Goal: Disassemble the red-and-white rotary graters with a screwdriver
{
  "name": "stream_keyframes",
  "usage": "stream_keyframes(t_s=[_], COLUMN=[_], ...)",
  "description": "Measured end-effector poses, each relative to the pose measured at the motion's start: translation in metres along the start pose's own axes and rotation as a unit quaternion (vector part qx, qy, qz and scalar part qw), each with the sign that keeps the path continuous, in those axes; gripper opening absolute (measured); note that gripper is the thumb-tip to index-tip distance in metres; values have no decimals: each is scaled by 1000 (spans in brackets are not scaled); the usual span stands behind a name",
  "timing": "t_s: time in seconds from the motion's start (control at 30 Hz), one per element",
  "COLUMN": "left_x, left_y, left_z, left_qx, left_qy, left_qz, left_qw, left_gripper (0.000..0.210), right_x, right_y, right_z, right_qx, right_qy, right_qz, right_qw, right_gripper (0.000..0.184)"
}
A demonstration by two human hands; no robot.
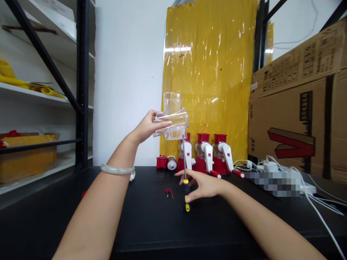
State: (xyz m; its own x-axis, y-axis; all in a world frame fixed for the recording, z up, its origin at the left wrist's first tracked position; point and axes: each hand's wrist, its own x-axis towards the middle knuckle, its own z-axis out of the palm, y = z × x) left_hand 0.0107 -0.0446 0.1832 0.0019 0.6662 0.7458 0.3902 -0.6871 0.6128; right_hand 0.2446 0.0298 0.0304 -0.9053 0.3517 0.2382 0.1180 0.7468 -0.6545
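My left hand (148,126) is wrapped round one end of a clear plastic grater housing (173,119), held up above the table. In my right hand (199,185) is a screwdriver (185,184) with a black and yellow handle. It stands nearly upright, its shaft pointing up and its tip at the underside of the housing; whether the tip sits in a screw I cannot tell. Below the hands, small red parts with metal pins (169,193) lie on the black table (151,227).
Several red and white rotary graters (203,153) stand at the back, beside a metal drum (171,163) and a red part (161,162). White cables and a power strip (282,182) lie at right, before a large cardboard box (295,104). A shelf rack (82,83) stands left.
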Motion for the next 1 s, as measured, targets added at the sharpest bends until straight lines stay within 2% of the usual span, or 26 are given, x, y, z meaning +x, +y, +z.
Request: stream_keyframes(t_s=[0.07, 0.13, 0.23, 0.33, 0.5, 0.57, 0.7, 0.77, 0.9, 1.0], left_x=[0, 0, 0, 0, 0, 0, -1, -1, 0, 0], left_y=[0, -1, -1, 0, 0, 0, 1, 1, 0, 0], left_z=[0, 0, -1, 0, 0, 0, 0, 0, 0, 0], left_qx=[-2, -3, -2, 4, 8, 8, 9, 9, 5, 4], left_qy=[-1, -2, -3, 0, -1, -1, -2, -3, 0, -1], left_qz=[0, 1, 3, 2, 5, 3, 5, 2, 2, 4], left_qw=[1000, 1000, 1000, 1000, 1000, 1000, 1000, 1000, 1000, 1000], left_gripper=[46, 47, 47, 46, 46, 45, 46, 45, 46, 46], right_x=[-1, -1, 1, 2, -3, -3, 1, 3, -1, -5], right_y=[0, 1, 2, 0, -6, -5, -1, 0, -2, -3], right_z=[0, 1, 1, 1, 0, 1, 4, 3, -2, -4], right_qx=[28, 34, -9, -31, 27, 38, -56, -75, -20, 20], right_qy=[-33, -39, 12, 36, -43, -59, 20, 42, -30, -91], right_qz=[-23, -15, 27, 22, -29, -29, 31, 40, 17, -10], right_qw=[999, 999, 1000, 999, 998, 997, 998, 995, 999, 996], right_gripper=[81, 78, 79, 82, 75, 71, 75, 80, 88, 81])
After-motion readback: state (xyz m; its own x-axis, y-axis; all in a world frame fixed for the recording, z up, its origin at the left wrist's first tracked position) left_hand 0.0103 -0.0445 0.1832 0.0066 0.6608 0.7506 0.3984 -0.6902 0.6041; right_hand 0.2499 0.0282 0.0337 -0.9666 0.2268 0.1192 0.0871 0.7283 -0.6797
